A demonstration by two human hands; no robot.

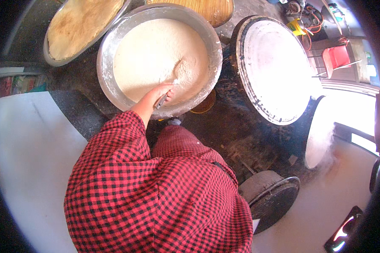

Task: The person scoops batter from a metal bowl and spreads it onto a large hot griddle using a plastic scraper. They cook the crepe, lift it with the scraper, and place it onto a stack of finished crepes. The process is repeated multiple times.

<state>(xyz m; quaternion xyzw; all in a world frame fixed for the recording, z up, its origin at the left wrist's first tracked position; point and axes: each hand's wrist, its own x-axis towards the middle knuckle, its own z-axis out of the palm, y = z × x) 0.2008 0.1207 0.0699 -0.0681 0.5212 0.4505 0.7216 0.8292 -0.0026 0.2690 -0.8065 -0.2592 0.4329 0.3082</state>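
My left hand (pixel 164 93) grips the metal handle of a ladle (pixel 159 101) over the near part of a large steel basin (pixel 107 63). The basin holds pale, thick batter (pixel 143 50), its surface disturbed around the ladle's head, which is mostly hidden in it. My forearm comes out of a red-and-black checked sleeve. My right hand is not visible. Just right of the basin is a big round white-topped surface (pixel 272 67) with a dark, crusted rim, very bright in the light.
A tray of round flatbread (pixel 76 25) and a woven mat (pixel 207 9) lie beyond. At right are a white disc (pixel 316 139) with pale haze, a red chair (pixel 335 57) and a yellow container with hoses (pixel 295 26). A dark round pan (pixel 272 206) sits lower right, a pale board (pixel 33 143) left.
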